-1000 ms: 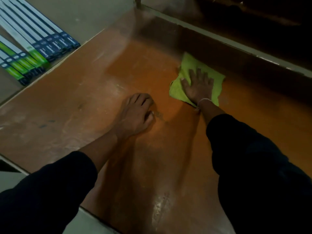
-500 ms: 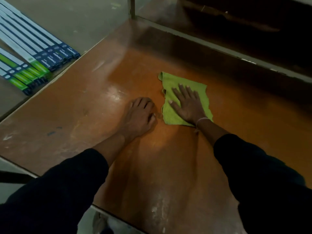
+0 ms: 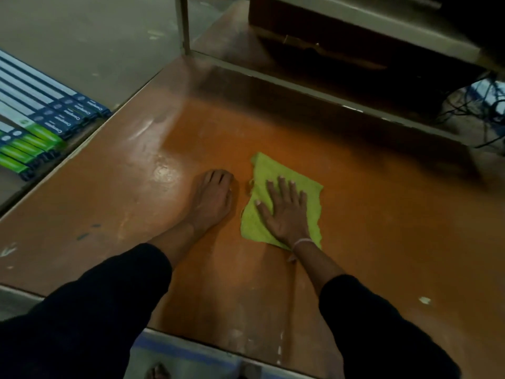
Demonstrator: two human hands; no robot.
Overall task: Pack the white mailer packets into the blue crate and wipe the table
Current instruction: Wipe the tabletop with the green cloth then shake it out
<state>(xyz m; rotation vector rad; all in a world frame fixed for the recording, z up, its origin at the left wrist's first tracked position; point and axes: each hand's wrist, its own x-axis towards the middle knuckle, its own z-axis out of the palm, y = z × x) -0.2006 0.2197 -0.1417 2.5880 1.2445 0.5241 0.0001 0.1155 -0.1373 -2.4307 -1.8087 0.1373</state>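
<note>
One green cloth (image 3: 284, 187), two hands, one table (image 3: 382, 242)

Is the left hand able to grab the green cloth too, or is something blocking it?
Probably yes. The left hand rests on the table right beside the green cloth, with only bare tabletop between them. The right hand presses flat on the cloth, but its near edge stays uncovered.
</note>
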